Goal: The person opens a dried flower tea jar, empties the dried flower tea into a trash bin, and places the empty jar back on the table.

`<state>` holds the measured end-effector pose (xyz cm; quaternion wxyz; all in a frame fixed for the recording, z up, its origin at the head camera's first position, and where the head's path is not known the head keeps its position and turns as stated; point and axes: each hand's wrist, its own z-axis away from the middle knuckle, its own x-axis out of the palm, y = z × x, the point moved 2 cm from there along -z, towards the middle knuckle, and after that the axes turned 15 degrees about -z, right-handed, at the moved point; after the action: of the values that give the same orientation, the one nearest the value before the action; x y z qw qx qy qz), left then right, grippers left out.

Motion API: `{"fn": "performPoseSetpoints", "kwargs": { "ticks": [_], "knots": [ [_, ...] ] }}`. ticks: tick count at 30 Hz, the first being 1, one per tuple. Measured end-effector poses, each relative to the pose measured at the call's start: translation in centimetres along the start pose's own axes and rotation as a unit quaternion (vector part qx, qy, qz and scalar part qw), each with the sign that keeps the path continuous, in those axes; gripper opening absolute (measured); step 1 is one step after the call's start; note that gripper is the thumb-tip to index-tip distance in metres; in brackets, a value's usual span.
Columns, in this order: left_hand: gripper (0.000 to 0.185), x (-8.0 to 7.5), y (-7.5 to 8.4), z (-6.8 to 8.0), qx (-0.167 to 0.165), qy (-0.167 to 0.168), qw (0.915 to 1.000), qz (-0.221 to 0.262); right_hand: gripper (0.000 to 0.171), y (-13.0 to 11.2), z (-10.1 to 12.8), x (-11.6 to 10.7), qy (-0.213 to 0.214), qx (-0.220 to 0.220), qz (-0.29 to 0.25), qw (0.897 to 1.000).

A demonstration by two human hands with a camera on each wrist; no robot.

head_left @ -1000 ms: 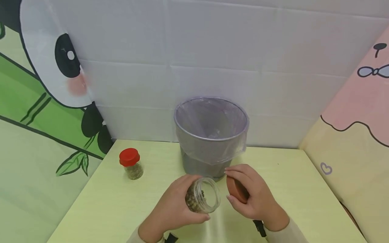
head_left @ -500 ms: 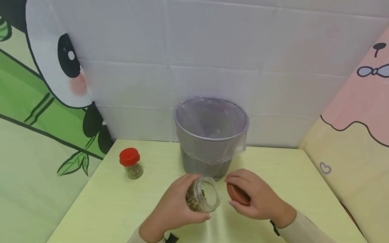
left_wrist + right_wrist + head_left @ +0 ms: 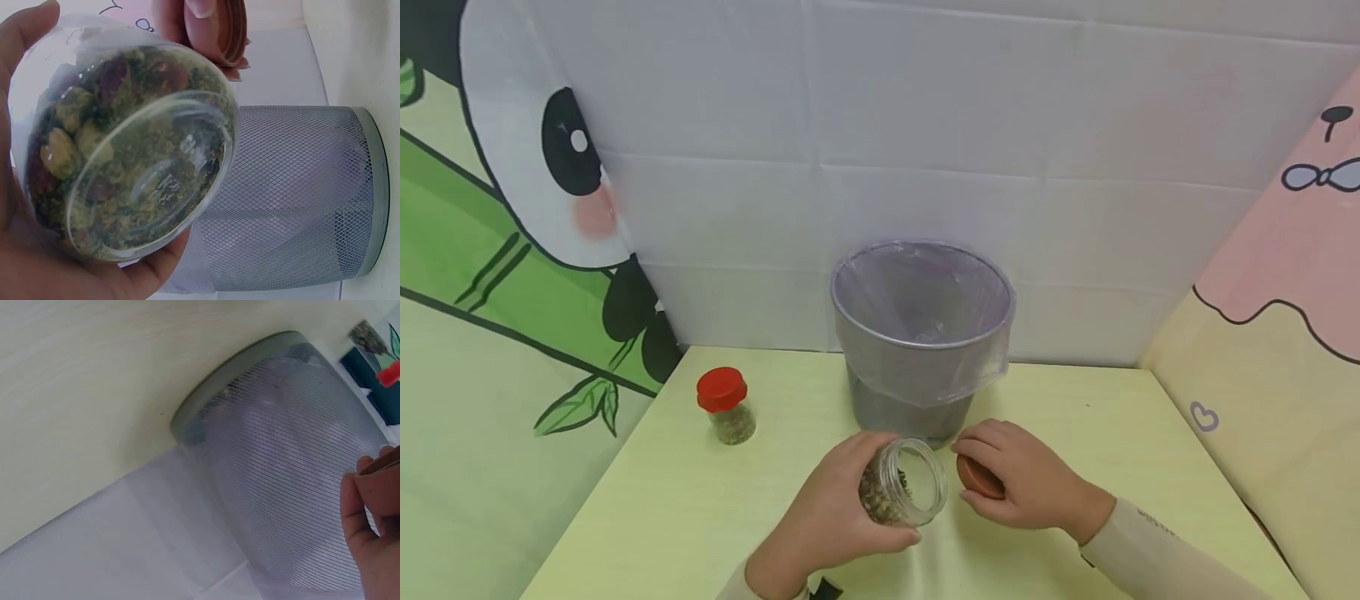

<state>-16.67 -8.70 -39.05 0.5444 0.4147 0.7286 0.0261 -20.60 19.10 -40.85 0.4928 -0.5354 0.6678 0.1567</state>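
My left hand [image 3: 842, 504] grips a clear glass jar [image 3: 134, 150], tilted with its uncapped mouth toward the right. Dried green, yellow and dark red tea pieces lie inside, seen through the jar's base in the left wrist view. Close by on the right, my right hand [image 3: 1026, 479] holds a brown lid [image 3: 979, 478] by its rim, apart from the jar mouth. Its hollow underside is partly visible in the left wrist view. In the right wrist view the lid [image 3: 382, 487] sits between fingers and thumb at the right edge.
Behind both hands stands a grey mesh bin [image 3: 917, 375] lined with a thin clear bag. A smaller jar with a red lid [image 3: 722, 389] stands on the pale yellow table [image 3: 647, 517] at the left. Printed cloth hangs along the sides, with a white sheet [image 3: 737, 208] at the back.
My right hand has turned and lowered slightly with the lid, its forearm swinging out to the right. My left hand and the glass jar have hardly moved.
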Motion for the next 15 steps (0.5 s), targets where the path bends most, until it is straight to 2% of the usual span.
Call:
{"fn": "performPoseSetpoints", "kwargs": {
  "ticks": [8, 15],
  "knots": [
    [0.089, 0.2, -0.1, 0.0, -0.001, -0.003, 1.0, 0.001, 0.042, 3.6, 0.6, 0.5, -0.037, 0.05, 0.035, 0.997],
    [0.09, 0.4, -0.4, 0.0, -0.005, -0.009, 0.9999, 0.003, 0.041, 6.2, 0.3, 0.0, -0.017, 0.09, 0.067, 0.994]
  ]
}}
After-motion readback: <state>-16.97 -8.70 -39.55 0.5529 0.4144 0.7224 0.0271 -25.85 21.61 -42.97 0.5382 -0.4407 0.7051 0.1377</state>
